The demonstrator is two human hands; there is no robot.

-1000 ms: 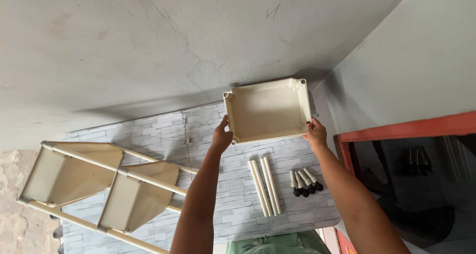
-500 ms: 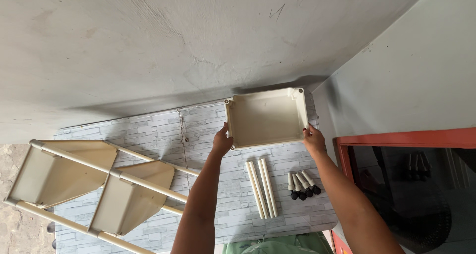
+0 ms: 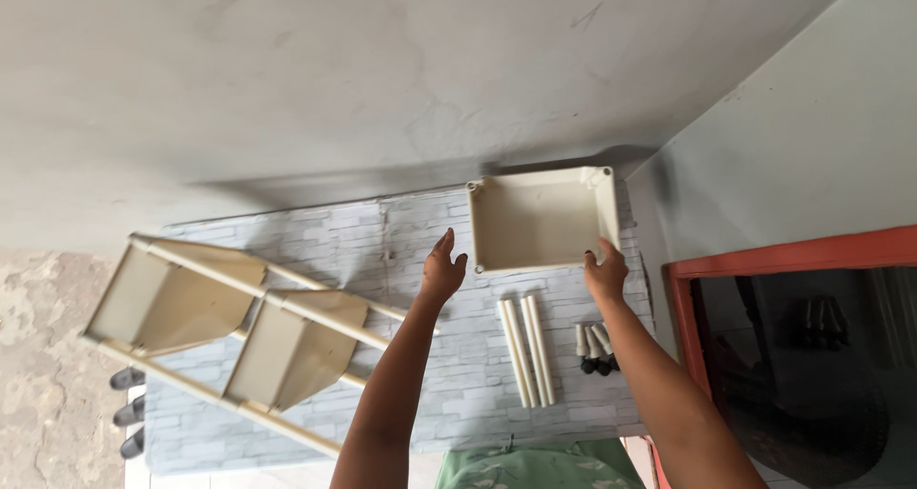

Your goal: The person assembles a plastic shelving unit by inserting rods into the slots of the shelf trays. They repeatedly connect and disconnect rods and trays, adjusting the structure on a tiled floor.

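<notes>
A cream tray (image 3: 541, 219) is being set at the mat's (image 3: 315, 250) far right corner — held by the right hand (image 3: 606, 274); the left hand (image 3: 442, 271), fingers spread, is free. Release comes next.

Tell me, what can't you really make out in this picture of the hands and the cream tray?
Head view only:
- The cream tray's underside faces away from the camera.
- The right hand touches its corner; the fingertips' grip is hidden.
- The left hand is beside it; contact unclear.
- The short pegs' dark ends are too small to identify.
- The shelf frame's feet are partly cut off.
</notes>
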